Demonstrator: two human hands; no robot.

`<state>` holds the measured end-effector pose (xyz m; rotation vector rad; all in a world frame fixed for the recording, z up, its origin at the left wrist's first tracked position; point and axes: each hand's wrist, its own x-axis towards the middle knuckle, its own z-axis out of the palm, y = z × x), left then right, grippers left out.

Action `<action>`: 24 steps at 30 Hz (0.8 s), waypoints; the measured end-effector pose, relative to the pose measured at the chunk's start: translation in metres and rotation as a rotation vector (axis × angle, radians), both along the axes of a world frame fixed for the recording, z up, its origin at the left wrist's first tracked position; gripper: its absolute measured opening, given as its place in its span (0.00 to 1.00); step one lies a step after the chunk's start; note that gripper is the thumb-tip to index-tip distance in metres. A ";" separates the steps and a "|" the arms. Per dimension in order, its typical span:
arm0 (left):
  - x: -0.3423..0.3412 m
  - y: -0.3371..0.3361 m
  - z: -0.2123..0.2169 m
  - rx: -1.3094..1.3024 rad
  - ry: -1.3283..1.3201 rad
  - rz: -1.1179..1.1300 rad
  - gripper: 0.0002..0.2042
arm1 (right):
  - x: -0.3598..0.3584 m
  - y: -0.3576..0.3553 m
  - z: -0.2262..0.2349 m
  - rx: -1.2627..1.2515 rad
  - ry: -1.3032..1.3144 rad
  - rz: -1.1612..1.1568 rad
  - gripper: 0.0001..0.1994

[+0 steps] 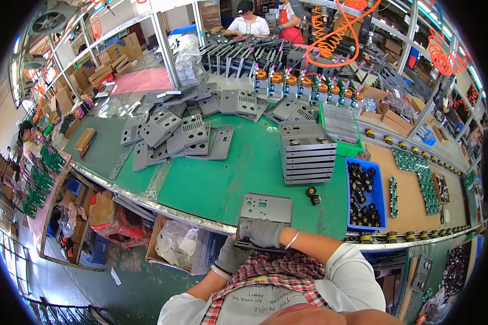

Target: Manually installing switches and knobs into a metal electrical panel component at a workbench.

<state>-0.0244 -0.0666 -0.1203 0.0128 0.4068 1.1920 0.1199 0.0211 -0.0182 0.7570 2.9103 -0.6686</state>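
Both of my hands wear grey gloves and hold one flat grey metal plate [265, 208] with punched holes, at the near edge of the green table [211, 184]. My right hand [262, 232] lies over the plate's near edge, fingers curled on it. My left hand [230, 254] grips the plate's lower left corner from below the table edge. Each wrist carries a thin bracelet. Two small black knobs [312, 195] lie loose on the table just right of the plate.
A neat stack of grey plates [307, 153] stands behind the held plate, and a loose pile of grey plates [181, 132] lies at the far left. A blue bin of black knobs [365, 196] sits right. Beyond are a green bin [341, 127], a conveyor with green boards [417, 173], and other people [249, 23].
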 end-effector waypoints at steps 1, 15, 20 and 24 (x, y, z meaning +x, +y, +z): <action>0.001 -0.001 0.011 0.024 0.020 -0.015 0.25 | -0.002 0.000 0.002 -0.015 -0.022 -0.028 0.12; -0.002 0.016 0.018 0.141 -0.029 -0.067 0.25 | 0.009 -0.004 0.001 0.165 0.091 -0.388 0.19; 0.004 0.015 0.030 0.088 0.039 -0.066 0.25 | 0.017 -0.013 -0.004 0.168 0.270 -0.376 0.14; -0.016 0.017 0.054 0.105 0.346 -0.103 0.25 | 0.067 -0.005 0.002 0.361 0.459 -0.776 0.13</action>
